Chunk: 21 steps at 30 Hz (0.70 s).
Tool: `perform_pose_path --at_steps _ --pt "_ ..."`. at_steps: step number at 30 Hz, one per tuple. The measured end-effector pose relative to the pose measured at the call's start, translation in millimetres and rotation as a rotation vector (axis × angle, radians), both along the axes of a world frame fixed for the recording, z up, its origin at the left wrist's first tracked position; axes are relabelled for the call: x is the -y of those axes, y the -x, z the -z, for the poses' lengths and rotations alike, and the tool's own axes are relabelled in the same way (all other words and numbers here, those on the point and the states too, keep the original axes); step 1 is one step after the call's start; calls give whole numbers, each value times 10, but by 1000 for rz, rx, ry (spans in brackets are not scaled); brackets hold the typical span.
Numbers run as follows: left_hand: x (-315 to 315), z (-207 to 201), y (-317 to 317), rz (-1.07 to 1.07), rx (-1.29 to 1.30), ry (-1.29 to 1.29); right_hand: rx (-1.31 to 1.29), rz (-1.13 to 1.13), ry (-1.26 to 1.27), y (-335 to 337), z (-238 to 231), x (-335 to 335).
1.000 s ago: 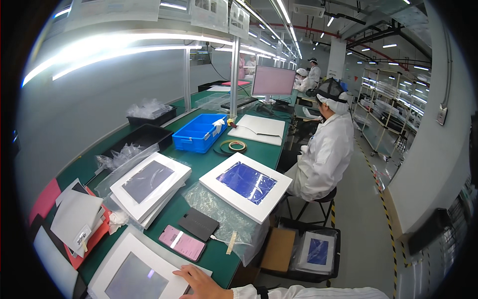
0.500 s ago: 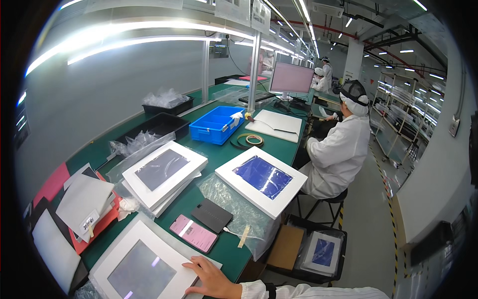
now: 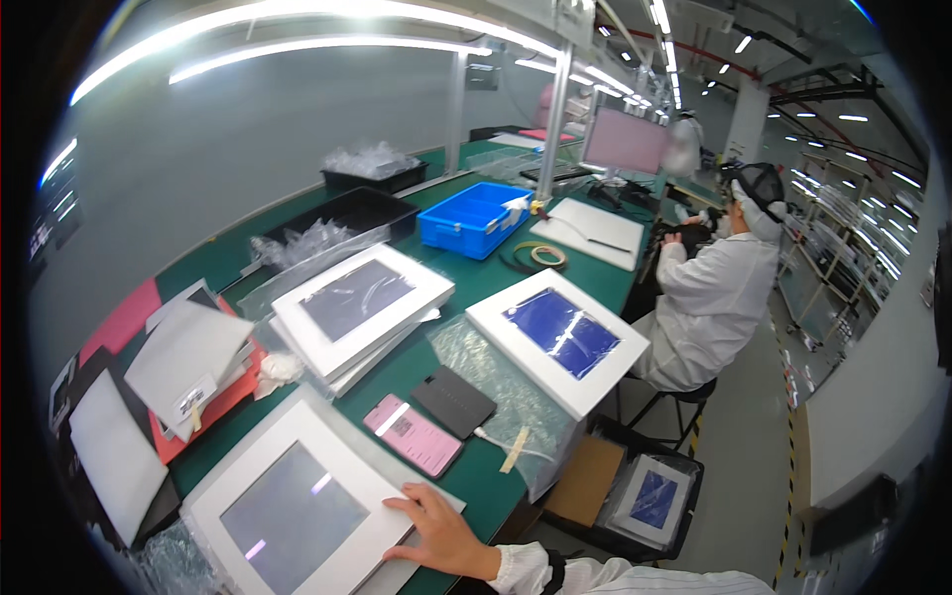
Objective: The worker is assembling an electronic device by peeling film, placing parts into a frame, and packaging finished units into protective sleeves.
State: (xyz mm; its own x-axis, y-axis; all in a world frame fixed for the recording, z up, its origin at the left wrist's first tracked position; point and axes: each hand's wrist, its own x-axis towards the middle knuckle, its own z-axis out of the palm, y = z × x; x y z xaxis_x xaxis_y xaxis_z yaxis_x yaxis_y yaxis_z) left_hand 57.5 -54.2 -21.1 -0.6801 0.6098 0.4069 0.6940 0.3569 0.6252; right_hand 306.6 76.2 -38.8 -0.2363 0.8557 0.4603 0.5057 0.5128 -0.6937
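Note:
My right hand (image 3: 443, 535) reaches in from the lower right with its fingers spread. Its fingertips rest on the right edge of a white-framed panel (image 3: 233, 486) with a grey screen, which lies on the near part of the bench. White sheet material shows under the panel. My left hand is out of view. Just beyond my right hand lie a phone with a lit pink screen (image 3: 413, 436) and a dark grey flat box (image 3: 454, 401) with a white cable beside it.
White-framed panels (image 3: 436, 286) are stacked further back; one with a blue screen (image 3: 625, 359) lies at the right edge on clear film. A blue bin (image 3: 454, 238), papers on a red folder (image 3: 188, 362) and a black crate (image 3: 684, 531) surround them. A co-worker (image 3: 714, 288) sits at right.
The view has shifted, so the bench things appear further right. My right hand stays at the panel's edge with its fingers spread. The co-worker's head and arms have changed position slightly.

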Motion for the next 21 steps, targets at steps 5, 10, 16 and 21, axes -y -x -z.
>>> perform_pose_path --at_steps 5,10,16,21 --pt "-89 31 -29 90 -101 -120 18 27 18 -43 -85 16" --pt "-27 -55 -51 53 -57 -29 58 35 31 -9 -64 9" --pt "-11 -42 -50 42 -56 -41 46 36 28 -3 -75 20" --pt "-21 -7 -49 56 -22 -58 48 36 33 -25 -95 5"
